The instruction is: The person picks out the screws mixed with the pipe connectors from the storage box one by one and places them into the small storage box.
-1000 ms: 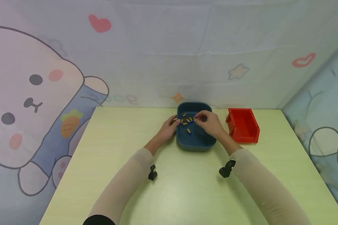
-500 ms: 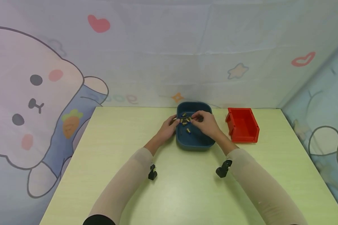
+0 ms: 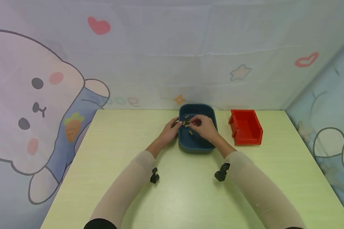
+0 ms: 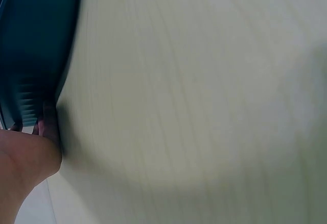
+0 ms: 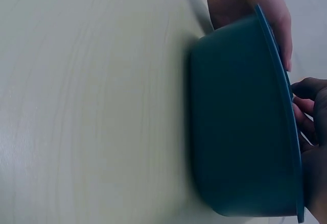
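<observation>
A dark blue plastic bin (image 3: 197,147) stands near the back of the table, with several small brass-coloured pieces (image 3: 190,133) loose in its left half. My left hand (image 3: 169,132) grips its left rim, thumb over the edge and fingers outside; in the left wrist view that hand (image 4: 28,155) lies along the bin's outer wall. Over the pieces, inside the rim, my right hand (image 3: 204,128) has its thumb and forefinger curled close together. I cannot tell whether a piece is between them. The right wrist view shows the bin's outer side (image 5: 240,127), hiding its contents.
A red open-fronted bin (image 3: 247,128) stands to the right of the blue one. The pale wooden table (image 3: 186,190) reaches back to a wall covered by a printed cloth (image 3: 166,47). Black wrist cameras (image 3: 154,175) sit at both sleeves.
My right hand has moved left over the blue bin, from its right half to the cluster of pieces. The left hand stays at the rim.
</observation>
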### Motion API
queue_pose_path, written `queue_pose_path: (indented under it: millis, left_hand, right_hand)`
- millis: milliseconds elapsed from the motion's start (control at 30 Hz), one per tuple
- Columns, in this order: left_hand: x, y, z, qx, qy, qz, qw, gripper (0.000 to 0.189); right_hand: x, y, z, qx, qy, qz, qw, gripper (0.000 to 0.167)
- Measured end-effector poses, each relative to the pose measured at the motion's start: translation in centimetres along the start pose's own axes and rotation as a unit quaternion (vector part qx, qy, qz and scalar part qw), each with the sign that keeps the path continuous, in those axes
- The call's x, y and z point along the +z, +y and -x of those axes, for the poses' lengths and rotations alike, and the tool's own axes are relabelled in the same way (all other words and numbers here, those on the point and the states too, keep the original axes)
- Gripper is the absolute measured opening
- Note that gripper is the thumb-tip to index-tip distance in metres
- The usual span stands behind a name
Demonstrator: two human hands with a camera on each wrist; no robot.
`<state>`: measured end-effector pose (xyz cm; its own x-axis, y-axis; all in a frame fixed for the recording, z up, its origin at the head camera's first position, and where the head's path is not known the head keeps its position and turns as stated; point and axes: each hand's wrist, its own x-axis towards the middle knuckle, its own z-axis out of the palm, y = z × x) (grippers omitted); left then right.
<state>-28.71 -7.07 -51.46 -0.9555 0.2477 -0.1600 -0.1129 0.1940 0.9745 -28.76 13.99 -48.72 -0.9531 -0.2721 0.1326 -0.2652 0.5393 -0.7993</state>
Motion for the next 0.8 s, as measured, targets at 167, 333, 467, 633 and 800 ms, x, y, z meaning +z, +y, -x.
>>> queue_pose_path:
  millis: [167, 333, 467, 633, 800]
  left_hand:
    - [-0.2, 0.0, 0.0, 0.005, -0.001, 0.003, 1.0, 0.058]
    - [-0.4, -0.2, 0.0, 0.009, 0.004, 0.002, 1.0, 0.057]
    - [-0.5, -0.3, 0.0, 0.013, 0.003, -0.003, 0.9999, 0.058]
    - [-0.6, -0.2, -0.1, 0.013, 0.005, -0.003, 0.9999, 0.058]
    - [-0.5, -0.4, -0.2, 0.01, 0.002, -0.004, 0.9999, 0.059]
  right_hand:
    - [0.9, -0.1, -0.2, -0.001, 0.002, 0.009, 1.0, 0.019]
    - [1.7, -0.2, -0.4, -0.004, 0.002, 0.004, 1.0, 0.015]
    - [2.1, -0.3, -0.6, -0.009, 0.002, 0.0, 1.0, 0.013]
    - [2.4, -0.3, -0.9, -0.008, 0.001, 0.0, 1.0, 0.013]
    - [2.6, -0.3, -1.1, -0.001, -0.006, 0.004, 1.0, 0.015]
